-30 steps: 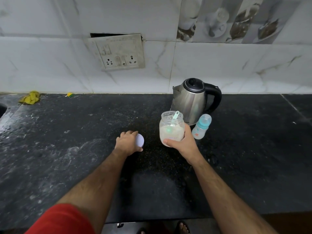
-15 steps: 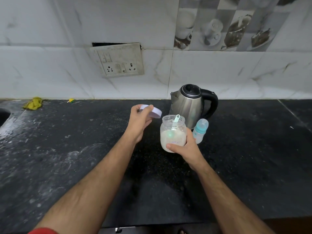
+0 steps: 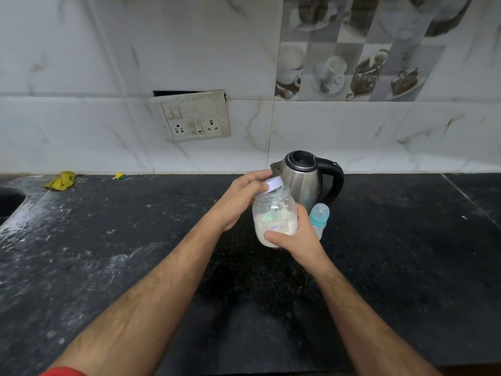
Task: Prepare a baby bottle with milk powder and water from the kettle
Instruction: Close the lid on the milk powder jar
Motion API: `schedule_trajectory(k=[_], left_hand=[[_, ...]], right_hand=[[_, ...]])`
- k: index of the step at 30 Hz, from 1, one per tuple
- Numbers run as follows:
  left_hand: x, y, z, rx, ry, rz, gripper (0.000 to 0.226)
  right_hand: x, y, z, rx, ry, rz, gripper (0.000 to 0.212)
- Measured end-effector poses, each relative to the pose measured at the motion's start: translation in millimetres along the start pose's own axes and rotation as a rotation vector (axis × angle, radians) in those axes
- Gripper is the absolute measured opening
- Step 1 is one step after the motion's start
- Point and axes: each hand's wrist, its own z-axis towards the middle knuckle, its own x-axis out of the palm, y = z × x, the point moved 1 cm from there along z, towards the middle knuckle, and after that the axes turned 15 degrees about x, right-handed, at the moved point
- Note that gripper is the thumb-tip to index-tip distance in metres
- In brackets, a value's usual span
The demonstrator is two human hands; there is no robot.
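A clear jar (image 3: pixel 273 213) half full of white milk powder, with a green scoop inside, is gripped low on its side by my right hand (image 3: pixel 294 238). My left hand (image 3: pixel 240 199) holds the jar's white lid (image 3: pixel 273 184) tilted over the jar's mouth. Just right of the jar stands a small baby bottle (image 3: pixel 320 217) with a teal collar and clear cap, partly hidden by my right hand. A steel kettle (image 3: pixel 303 179) with a black lid and handle stands directly behind both.
The black stone counter (image 3: pixel 135 240) carries white powder smears on its left part. A yellow cloth (image 3: pixel 61 181) and a small yellow scrap (image 3: pixel 119 176) lie by the wall at far left. A switch-and-socket plate (image 3: pixel 193 115) hangs loose on the tiled wall.
My left hand lifted the white lid from the counter and carried it right and up to the jar's mouth. The right hand kept its grip on the jar.
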Motion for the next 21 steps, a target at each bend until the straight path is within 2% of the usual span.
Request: schedule_trajectory(k=[4,7,11,17,21], left_hand=[[4,-16,2,0.055,0.132,0.167,0.051],[5,-23,4,0.076,0.222,0.251,0.040],[7,-26,6,0.092,0.229,0.328,0.040],[8,-26,14,0.013,0.249,0.313,0.033],[7,-28,18,-0.019,0.261,0.356,0.032]], right_hand=[[1,2,4,-0.020,0.020,-0.057,0.095],[-1,2,5,-0.042,0.027,-0.087,0.092],[-1,6,2,-0.046,0.007,-0.096,0.090],[3,10,0,-0.062,-0.008,-0.118,0.082],[8,15,-6,-0.087,-0.018,-0.115,0.060]])
